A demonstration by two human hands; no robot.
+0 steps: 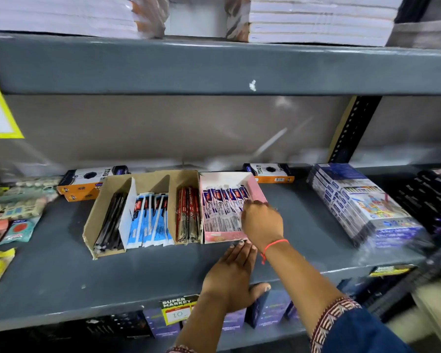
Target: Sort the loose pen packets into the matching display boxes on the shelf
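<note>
Head view, looking down at a grey shelf [61,271]. Right hand [261,222] reaches into the pink display box [259,191], fingers curled down onto the purple-and-white pen packets [222,207] lying there; whether it pinches a packet or only presses them I cannot tell. Left hand [231,273] lies flat and empty just below that hand, fingertips touching the pink box's front edge, seemingly steadying it. To the left of the grip stands a cardboard box [89,225] with black, blue and red packets in separate compartments. The step looks like seating packets in their matching box. Next comes letting go, then finding any loose packet; none is plainly visible.
</note>
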